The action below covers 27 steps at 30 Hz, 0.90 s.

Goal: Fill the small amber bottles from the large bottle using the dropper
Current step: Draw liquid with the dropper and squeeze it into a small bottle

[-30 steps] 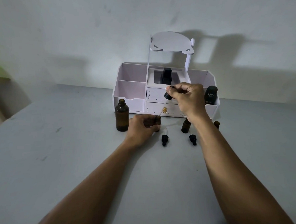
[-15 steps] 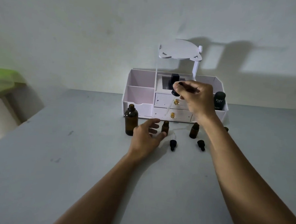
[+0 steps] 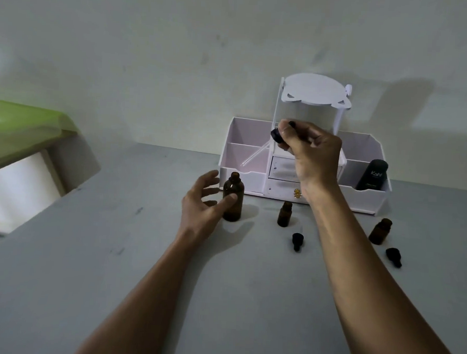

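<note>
Head view: the right hand (image 3: 313,154) is raised in front of the white organizer (image 3: 371,200), its fingers (image 3: 286,125) and thumb pinching the black bulb and cap of the dropper (image 3: 276,135). The dropper's glass tube slants down and to the left, and its tip hangs in the air above and just left of the open mouth of the large bottle (image 3: 233,204), not touching it.

The large bottle stands upright and uncapped on the grey surface (image 3: 141,253), close to the organizer's left front corner. The left hand (image 3: 202,205) is beside it with fingers spread. The thumb (image 3: 230,199) lies against the front of the bottle, and the other fingers reach past its left side, apart from the glass.

Two small bottles stand upright and uncapped further right: one (image 3: 284,214) just in front of the drawers, the other (image 3: 380,231) beyond the right forearm. A loose dropper cap (image 3: 297,241) lies near the first, and another (image 3: 394,256) lies near the second.

A black bottle (image 3: 372,175) sits tilted in the organizer's right compartment. A green object (image 3: 18,130) shows at the left edge.
</note>
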Each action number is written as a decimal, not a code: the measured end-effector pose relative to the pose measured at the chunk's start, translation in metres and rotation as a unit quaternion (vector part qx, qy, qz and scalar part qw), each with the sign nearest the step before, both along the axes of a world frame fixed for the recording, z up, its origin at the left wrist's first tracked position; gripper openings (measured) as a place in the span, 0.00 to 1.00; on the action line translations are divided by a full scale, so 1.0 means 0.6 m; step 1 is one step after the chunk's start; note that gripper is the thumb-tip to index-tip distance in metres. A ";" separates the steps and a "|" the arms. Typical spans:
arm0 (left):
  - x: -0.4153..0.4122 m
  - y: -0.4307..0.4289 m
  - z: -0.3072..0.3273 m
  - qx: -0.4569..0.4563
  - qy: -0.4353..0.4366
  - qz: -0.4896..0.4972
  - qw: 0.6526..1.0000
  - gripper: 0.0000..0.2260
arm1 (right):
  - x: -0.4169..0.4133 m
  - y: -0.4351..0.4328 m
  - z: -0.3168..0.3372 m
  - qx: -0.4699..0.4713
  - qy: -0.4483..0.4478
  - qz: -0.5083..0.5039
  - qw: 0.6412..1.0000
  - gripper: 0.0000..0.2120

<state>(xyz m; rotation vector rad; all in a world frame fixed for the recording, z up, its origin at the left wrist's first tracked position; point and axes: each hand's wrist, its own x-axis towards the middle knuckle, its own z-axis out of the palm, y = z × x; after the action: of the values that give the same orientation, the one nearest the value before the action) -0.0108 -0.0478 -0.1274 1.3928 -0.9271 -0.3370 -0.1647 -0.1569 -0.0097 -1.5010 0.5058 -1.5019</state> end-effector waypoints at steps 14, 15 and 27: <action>0.024 -0.013 -0.015 0.041 0.002 -0.091 0.995 0.26 | 0.032 0.005 -0.017 -0.042 0.080 0.016 0.996 0.05; 0.024 -0.013 -0.015 0.042 0.001 -0.093 0.995 0.26 | 0.037 0.008 -0.017 -0.051 0.086 0.017 0.995 0.07; 0.026 -0.016 -0.014 0.054 -0.010 -0.087 0.995 0.27 | 0.073 0.016 -0.089 -0.082 0.258 -0.008 0.963 0.11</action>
<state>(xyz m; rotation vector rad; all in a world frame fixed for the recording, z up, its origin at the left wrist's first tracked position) 0.0047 -0.0574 -0.1356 1.4193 -1.0627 -0.5126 -0.1212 -0.1473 -0.0630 -2.0374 0.7087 -1.1760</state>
